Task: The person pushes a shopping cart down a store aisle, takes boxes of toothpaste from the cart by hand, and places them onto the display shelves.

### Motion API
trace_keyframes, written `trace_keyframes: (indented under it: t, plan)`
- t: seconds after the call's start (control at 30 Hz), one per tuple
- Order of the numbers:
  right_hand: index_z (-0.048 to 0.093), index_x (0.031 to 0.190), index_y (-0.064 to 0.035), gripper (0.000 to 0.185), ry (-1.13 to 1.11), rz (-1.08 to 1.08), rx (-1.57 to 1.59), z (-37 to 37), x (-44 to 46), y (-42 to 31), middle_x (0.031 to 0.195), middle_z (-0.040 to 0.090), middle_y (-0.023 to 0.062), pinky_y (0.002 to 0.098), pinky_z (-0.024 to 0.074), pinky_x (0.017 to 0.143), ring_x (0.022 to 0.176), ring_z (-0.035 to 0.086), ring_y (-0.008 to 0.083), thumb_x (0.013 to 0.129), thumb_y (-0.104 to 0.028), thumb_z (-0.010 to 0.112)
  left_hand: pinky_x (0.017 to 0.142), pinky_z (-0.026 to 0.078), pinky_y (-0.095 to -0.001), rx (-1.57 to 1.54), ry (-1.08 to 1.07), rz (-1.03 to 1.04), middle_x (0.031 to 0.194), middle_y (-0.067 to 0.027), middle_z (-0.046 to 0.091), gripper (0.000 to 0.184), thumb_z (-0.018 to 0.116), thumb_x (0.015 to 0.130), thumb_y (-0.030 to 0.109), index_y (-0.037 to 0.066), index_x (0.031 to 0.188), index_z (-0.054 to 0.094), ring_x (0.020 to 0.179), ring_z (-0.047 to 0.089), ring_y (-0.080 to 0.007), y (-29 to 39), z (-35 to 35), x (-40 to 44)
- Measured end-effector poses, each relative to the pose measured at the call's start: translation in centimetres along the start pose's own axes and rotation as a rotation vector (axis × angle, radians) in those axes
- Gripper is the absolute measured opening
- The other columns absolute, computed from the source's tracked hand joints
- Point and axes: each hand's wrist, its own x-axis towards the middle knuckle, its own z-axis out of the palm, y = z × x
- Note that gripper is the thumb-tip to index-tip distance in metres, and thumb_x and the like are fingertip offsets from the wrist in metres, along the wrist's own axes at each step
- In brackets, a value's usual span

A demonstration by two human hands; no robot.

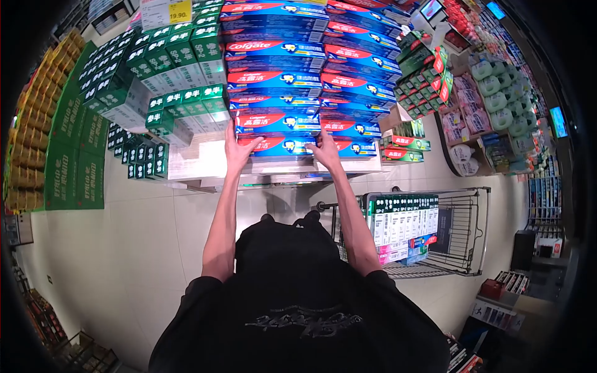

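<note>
Blue and red Colgate toothpaste boxes [277, 81] rise in stacked rows on a pale wooden shelf [196, 160]. My left hand [239, 150] is at the left end of the lowest boxes in the front stack, its thumb on their front face and its fingers along the side. At the right end of the same boxes is my right hand [326, 151], thumb and fingers bent around the corner next to the neighbouring stack [351, 128]. Both hands hold these boxes between them, and the boxes rest in the stack. Some fingertips are hidden.
Green and white boxes [186, 102] stand left of the Colgate stacks. A wire shopping cart [460, 230] with white and green boxes [404, 217] is at my right. Green crates [74, 155] stand far left, and bottles [497, 93] fill a display at the right.
</note>
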Motion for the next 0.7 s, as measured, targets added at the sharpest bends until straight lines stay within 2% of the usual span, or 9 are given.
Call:
trace_keyframes:
  t: [0.13,0.2,0.3,0.47,0.6,0.67,0.7]
  plan:
    - [0.034,0.14,-0.0096,0.085,-0.016,-0.003,0.038,0.0,0.1,-0.2,0.104,0.058,0.0224,0.042,0.0445,0.087,0.096,0.054,0.0349,0.066,-0.024,0.074,0.097,0.041,-0.0373,-0.042,0.003,-0.029,0.126,-0.018,0.048,0.095,0.085,0.061,0.03,-0.002,0.135,0.035,0.115,0.05,-0.0295,-0.7,0.2,0.1]
    - [0.032,0.141,-0.0114,0.088,-0.017,-0.015,0.066,0.3,0.3,-0.1,0.109,0.056,0.0231,0.0429,0.0426,0.091,0.102,0.052,0.0369,0.066,-0.026,0.074,0.096,0.042,-0.0369,0.017,0.001,0.026,0.124,-0.0177,0.049,0.091,0.085,0.063,0.028,-0.002,0.134,0.037,0.113,0.051,-0.0284,-0.4,0.1,0.1]
    - [0.029,0.142,-0.0136,0.09,0.0,0.036,0.043,0.6,0.1,0.0,0.112,0.055,0.0245,0.0433,0.0409,0.095,0.107,0.051,0.0383,0.065,-0.027,0.074,0.094,0.043,-0.0351,-0.011,-0.005,-0.054,0.123,-0.0173,0.051,0.085,0.083,0.065,0.023,-0.003,0.133,0.039,0.11,0.053,-0.026,0.1,0.1,-0.1]
    - [0.028,0.143,-0.0147,0.092,0.016,0.061,0.062,0.9,0.2,0.2,0.113,0.053,0.0255,0.0431,0.0409,0.095,0.108,0.051,0.0391,0.065,-0.028,0.074,0.094,0.044,-0.0349,-0.085,-0.034,-0.069,0.123,-0.0173,0.052,0.084,0.083,0.066,0.023,-0.003,0.133,0.039,0.108,0.054,-0.0249,-0.3,0.1,0.0]
    - [0.025,0.144,-0.0115,0.096,-0.015,0.027,0.106,0.5,0.0,0.0,0.117,0.052,0.0255,0.0408,0.043,0.093,0.106,0.053,0.0366,0.064,-0.027,0.076,0.094,0.044,-0.0343,-0.1,-0.029,-0.081,0.124,-0.0189,0.051,0.086,0.083,0.066,0.023,-0.002,0.134,0.038,0.109,0.054,-0.0251,0.4,0.2,-0.1]
    - [0.025,0.144,-0.008,0.093,-0.031,0.04,0.284,-0.1,-0.7,0.7,0.109,0.058,0.0196,0.0359,0.0491,0.083,0.094,0.061,0.0279,0.068,-0.023,0.076,0.096,0.043,-0.0349,-0.044,0.0,-0.063,0.127,-0.0196,0.048,0.093,0.085,0.063,0.026,-0.003,0.136,0.034,0.113,0.051,-0.0261,0.6,0.2,-0.2]
    - [0.027,0.143,-0.0075,0.087,0.04,0.036,0.303,-1.2,-1.8,-0.6,0.104,0.061,0.0166,0.0337,0.0502,0.08,0.091,0.062,0.0229,0.071,-0.019,0.074,0.097,0.042,-0.0351,-0.044,0.0,-0.054,0.128,-0.02,0.047,0.094,0.085,0.063,0.026,-0.003,0.136,0.034,0.114,0.051,-0.0263,0.5,0.2,-0.1]
